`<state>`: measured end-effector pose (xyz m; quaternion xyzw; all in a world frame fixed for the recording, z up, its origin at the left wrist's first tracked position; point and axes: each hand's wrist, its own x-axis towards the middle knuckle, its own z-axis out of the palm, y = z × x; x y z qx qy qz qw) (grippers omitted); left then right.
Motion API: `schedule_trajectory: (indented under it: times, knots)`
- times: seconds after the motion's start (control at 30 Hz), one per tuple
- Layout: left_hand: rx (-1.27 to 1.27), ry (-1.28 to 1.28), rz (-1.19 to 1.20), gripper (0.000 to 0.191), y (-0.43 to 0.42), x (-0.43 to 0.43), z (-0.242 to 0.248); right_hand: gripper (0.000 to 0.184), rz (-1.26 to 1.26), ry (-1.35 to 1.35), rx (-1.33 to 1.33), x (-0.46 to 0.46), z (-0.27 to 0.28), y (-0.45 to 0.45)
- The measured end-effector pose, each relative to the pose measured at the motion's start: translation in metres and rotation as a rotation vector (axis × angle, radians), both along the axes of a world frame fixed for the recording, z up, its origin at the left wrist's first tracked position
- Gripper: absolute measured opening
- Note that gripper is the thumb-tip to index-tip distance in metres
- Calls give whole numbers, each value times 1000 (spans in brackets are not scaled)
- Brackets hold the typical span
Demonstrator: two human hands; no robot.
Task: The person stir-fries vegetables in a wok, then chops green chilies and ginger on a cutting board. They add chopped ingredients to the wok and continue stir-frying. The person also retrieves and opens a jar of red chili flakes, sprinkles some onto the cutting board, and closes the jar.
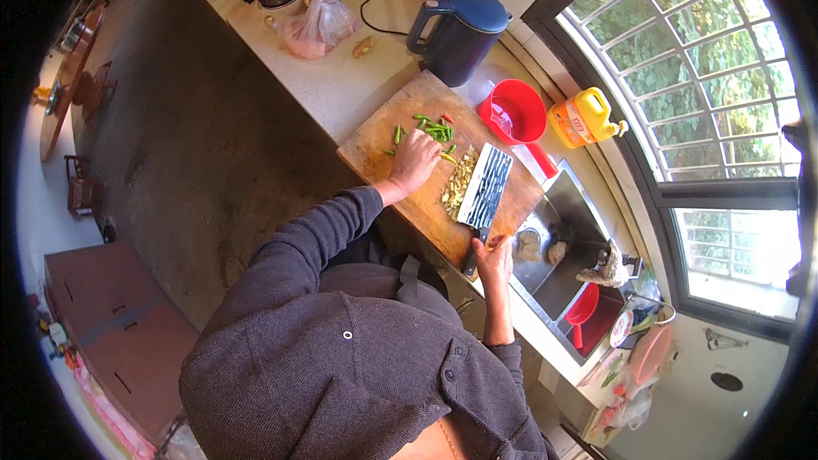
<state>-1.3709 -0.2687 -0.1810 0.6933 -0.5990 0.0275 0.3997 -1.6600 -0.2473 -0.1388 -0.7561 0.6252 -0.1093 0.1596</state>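
Observation:
My left hand (416, 165) rests over the wooden cutting board (377, 115), its fingertips at a small pile of green chili peppers (438, 131). A red chili (447, 118) lies at the pile's far edge. Beside them spreads a heap of chopped pale yellow pieces (457, 186), perhaps ginger or garlic. A cleaver (486, 184) lies on the board with its broad blade flat next to that heap. My right hand (494, 255) is at the board's near right edge, beside the cleaver's black handle; whether the fingers close on the handle is not clear.
Beyond the board stand a dark blue electric kettle (461, 35), a red plastic dipper (513, 112) and a yellow jug (585, 118). A steel sink (556, 255) adjoins the board on the right. Farther left on the counter lies a plastic bag with pinkish contents (316, 29).

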Motion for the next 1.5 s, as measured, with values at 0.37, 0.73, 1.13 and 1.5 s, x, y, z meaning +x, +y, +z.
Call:
schedule_trajectory:
  times: [0.37,0.73,1.13,1.5]
  knots:
    - [85,-269,-267,73,-62,49,-14,39,-216,-467,400,12,-7,-11]
    - [103,-170,-301,57,-10,40,-5,26,-120,-790,441,47,46,17]
    - [-5,104,59,39,62,98,-15,30,-107,-451,261,83,31,18]
    - [24,9,-190,61,12,55,-22,30,28,-344,145,101,45,18]
